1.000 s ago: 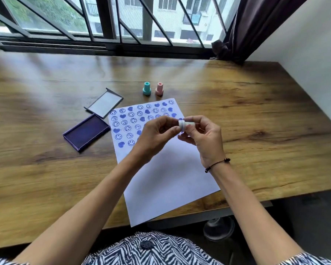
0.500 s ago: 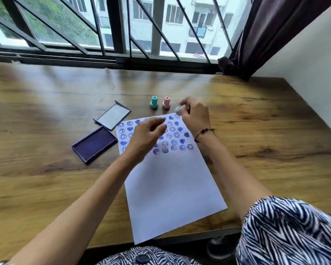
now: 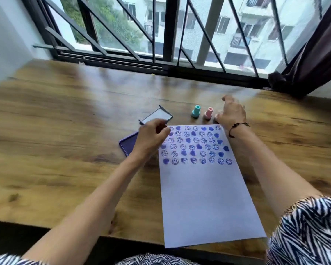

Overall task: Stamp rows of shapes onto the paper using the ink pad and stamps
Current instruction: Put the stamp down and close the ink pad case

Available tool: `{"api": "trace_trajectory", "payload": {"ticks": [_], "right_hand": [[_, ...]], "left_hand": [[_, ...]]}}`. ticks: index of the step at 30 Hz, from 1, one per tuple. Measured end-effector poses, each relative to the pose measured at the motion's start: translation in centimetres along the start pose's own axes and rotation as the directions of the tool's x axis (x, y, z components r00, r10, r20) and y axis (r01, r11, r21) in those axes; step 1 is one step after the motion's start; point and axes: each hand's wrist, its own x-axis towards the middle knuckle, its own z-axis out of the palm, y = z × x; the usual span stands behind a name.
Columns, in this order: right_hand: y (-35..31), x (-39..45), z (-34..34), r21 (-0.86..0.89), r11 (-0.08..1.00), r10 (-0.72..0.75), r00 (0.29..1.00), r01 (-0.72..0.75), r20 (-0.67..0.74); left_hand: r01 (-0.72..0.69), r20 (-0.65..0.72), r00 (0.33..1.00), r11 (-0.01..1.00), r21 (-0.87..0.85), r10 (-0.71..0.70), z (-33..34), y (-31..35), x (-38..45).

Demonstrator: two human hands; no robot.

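Note:
A white paper (image 3: 208, 197) lies on the wooden table (image 3: 65, 131), its upper part filled with rows of blue smileys and hearts. My right hand (image 3: 232, 113) reaches past the paper's top right corner, fingers down on a small white stamp (image 3: 217, 116) that it mostly hides, just right of the pink stamp (image 3: 208, 113). A teal stamp (image 3: 195, 111) stands left of the pink one. My left hand (image 3: 153, 138) hovers with curled fingers over the paper's top left corner and covers part of the purple ink pad (image 3: 129, 144).
The ink pad's lid (image 3: 157, 117) lies behind my left hand. A barred window runs along the table's far edge, and a dark curtain (image 3: 313, 54) hangs at the far right. The paper's near end overhangs the table's front edge.
My right hand carried the white stamp from in front of me to the spot beside the pink stamp. My left hand moved left toward the ink pad. The view tilted up and left.

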Motion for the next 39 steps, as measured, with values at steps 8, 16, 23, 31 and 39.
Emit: {"api": "trace_trajectory", "payload": {"ticks": [8,16,23,31,39], "right_hand": [[-4.0,-4.7,-1.8,0.139,0.978,-0.15,0.988,0.155,-0.04],[-5.8,-7.8,0.3,0.299,0.949,-0.111,0.993,0.096,0.035],[-9.4,-8.7,0.4,0.77,0.277,-0.114,0.775,-0.575,0.621],[-13.0,-11.3,1.9,0.722,0.153,-0.388,0.631,-0.675,0.672],[-13.5,-12.4,0.7,0.789,0.357,-0.501,0.61,-0.5,0.614]], "left_hand": [[-0.058,0.152,0.986,0.712,0.7,-0.069,-0.4,-0.8,6.7],[-0.162,0.215,0.977,0.697,0.698,0.012,-0.3,-0.4,7.8],[-0.347,0.07,0.938,0.909,0.233,0.34,-3.6,0.2,3.6],[-0.408,-0.023,0.912,0.91,0.07,0.41,-5.9,-1.5,-1.7],[-0.436,-0.083,0.896,0.9,0.008,0.435,-7.2,-3.2,-3.6]]}}
